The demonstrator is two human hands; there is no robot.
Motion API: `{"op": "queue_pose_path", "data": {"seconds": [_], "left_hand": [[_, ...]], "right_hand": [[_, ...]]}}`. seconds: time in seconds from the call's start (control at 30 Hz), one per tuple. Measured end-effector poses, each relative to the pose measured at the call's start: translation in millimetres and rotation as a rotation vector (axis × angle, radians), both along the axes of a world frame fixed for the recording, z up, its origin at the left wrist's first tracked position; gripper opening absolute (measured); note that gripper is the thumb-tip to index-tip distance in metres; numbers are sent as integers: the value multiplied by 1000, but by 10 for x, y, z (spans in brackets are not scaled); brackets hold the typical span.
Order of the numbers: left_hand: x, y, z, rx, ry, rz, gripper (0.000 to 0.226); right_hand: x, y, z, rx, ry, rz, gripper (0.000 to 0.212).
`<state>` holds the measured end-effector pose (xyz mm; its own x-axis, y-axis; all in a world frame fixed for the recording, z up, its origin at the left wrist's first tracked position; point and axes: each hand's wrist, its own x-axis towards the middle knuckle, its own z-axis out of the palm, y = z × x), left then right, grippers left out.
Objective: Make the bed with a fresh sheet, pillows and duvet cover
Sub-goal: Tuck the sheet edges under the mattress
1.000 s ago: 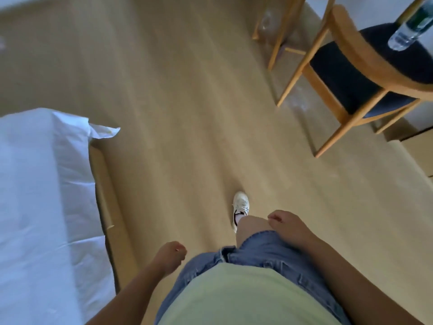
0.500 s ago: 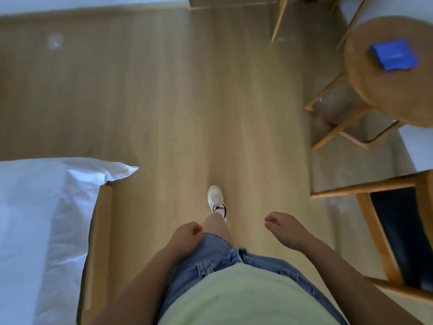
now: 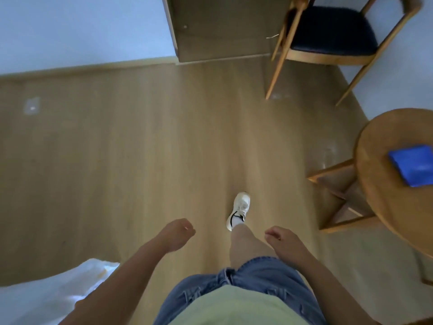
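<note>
1. Down at the bottom left lies the white, crinkly sheet (image 3: pixel 46 299), beside the smooth wood floor (image 3: pixel 117 160).
2. At right, a round wood table (image 3: pixel 384 202) bears a flat blue square (image 3: pixel 412 164).
3. Left hand (image 3: pixel 178 234) and right hand (image 3: pixel 283 240) hang with fingers loosely curled, holding nothing.

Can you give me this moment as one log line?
left hand: empty | right hand: empty | white sheet: untouched, lower left

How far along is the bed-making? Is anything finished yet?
Done, it seems: a white sheet looks already spread, only its corner showing at lower left. In hand: nothing; the left hand and right hand hang empty, mid-step across the floor. Left: pillows and duvet cover, neither in view.
</note>
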<state>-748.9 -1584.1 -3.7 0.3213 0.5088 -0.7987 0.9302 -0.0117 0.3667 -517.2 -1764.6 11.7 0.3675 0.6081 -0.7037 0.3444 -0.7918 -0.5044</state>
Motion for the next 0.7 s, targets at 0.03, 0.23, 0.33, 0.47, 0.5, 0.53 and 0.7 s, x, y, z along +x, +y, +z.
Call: {"op": "queue_pose_path", "data": {"seconds": [0.03, 0.23, 0.33, 0.47, 0.5, 0.53, 0.7], "left_hand": [[198, 193, -26, -25, 3, 13, 28], [1333, 1500, 80, -70, 13, 110, 31], [1804, 2258, 197, -40, 13, 160, 31], [2330, 3209, 147, -22, -25, 282, 27], [2462, 3450, 111, -22, -28, 286, 27], [2588, 3697, 66, -27, -32, 283, 27], [3257, 5204, -3, -54, -28, 243, 26]], "right_hand": [[247, 277, -36, 3, 3, 2, 18], [1630, 2031, 102, 2, -7, 125, 18], [2099, 2865, 227, -7, -1, 206, 21], [2644, 3933, 212, -9, 3, 262, 23], [2779, 4205, 184, -12, 2, 261, 24], [2912, 4480, 150, -12, -2, 259, 24], [3577, 5945, 74, -35, -1, 227, 25]]}}
